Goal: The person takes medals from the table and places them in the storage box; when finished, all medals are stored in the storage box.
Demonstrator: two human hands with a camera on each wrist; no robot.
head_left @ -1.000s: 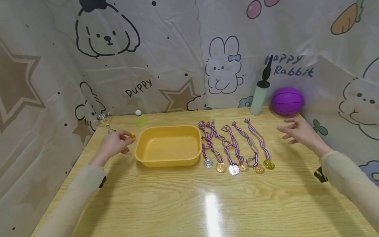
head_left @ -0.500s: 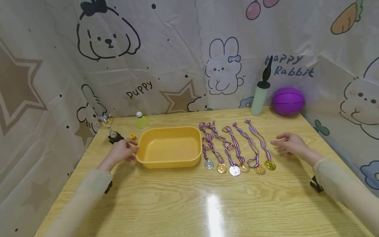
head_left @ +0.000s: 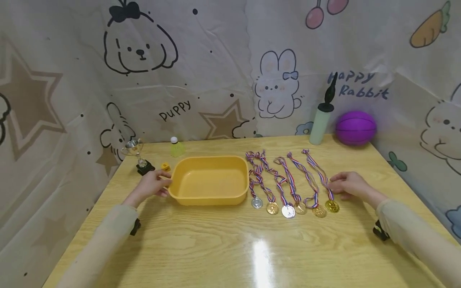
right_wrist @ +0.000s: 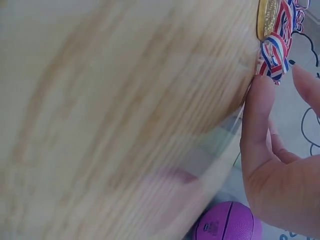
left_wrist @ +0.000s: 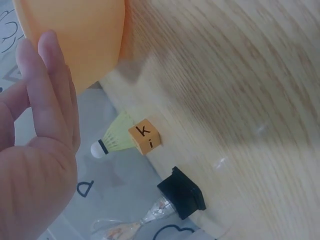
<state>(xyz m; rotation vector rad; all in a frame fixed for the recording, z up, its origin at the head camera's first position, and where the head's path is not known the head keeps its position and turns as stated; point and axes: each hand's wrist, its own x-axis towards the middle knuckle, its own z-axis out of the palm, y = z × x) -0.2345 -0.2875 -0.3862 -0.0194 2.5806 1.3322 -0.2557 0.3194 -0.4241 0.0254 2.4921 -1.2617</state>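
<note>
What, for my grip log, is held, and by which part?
No hold is clear: the left hand is at the tub's left end, the right hand at the rightmost medal's ribbon, visible fingertips apart.

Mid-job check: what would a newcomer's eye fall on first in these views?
Most likely the bright yellow rectangular plastic basin, left of centre on the light wood-grain table, with the person's left grip at its left end. Next, the row of six round gold- and silver-coloured medals on red, white and blue ribbons to its right, the right grip at the rightmost ribbon. The purple basketball-style ball also stands out, at the table's far right corner.
</note>
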